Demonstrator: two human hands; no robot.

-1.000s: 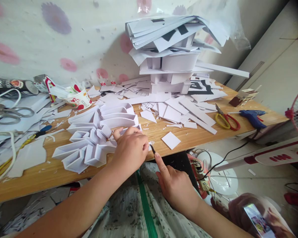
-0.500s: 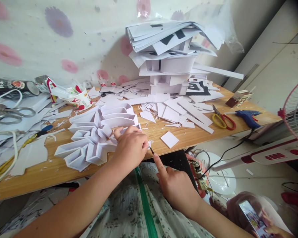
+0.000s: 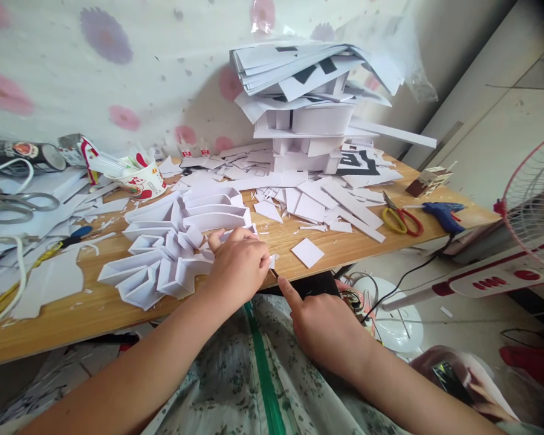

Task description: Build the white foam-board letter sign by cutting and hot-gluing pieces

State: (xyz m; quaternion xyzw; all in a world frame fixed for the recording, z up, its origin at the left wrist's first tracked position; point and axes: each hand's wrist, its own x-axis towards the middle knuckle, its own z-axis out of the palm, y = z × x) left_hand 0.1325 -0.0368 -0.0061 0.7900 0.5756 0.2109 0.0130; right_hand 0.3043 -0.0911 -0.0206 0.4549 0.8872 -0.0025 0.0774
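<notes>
Beside the white foam-board model (image 3: 163, 248), my left hand (image 3: 238, 266) is bent over the table edge with its fingers closed. A small white board piece (image 3: 272, 261) pokes out at its fingertips; most of it is hidden under the hand. My right hand (image 3: 326, 326) is closed round a craft knife (image 3: 274, 273), its index finger stretched along it. Only the knife's thin dark blade shows, its tip close to the white piece; the handle is hidden in my palm. A loose white square of board (image 3: 307, 252) lies just to the right.
Board offcuts (image 3: 303, 202) cover the table's back, below a stacked white model (image 3: 321, 121). Yellow-red scissors (image 3: 401, 220) and a blue glue gun (image 3: 445, 214) lie right. A paper cup (image 3: 140, 178) and metal scissors (image 3: 13, 202) are left. A fan (image 3: 503, 272) stands right, near a seated person's knee.
The blade has shifted slightly toward me and my left hand beside the small white piece. My left hand stays nearly in place. The view has turned slightly; the phone at lower right is now tilted.
</notes>
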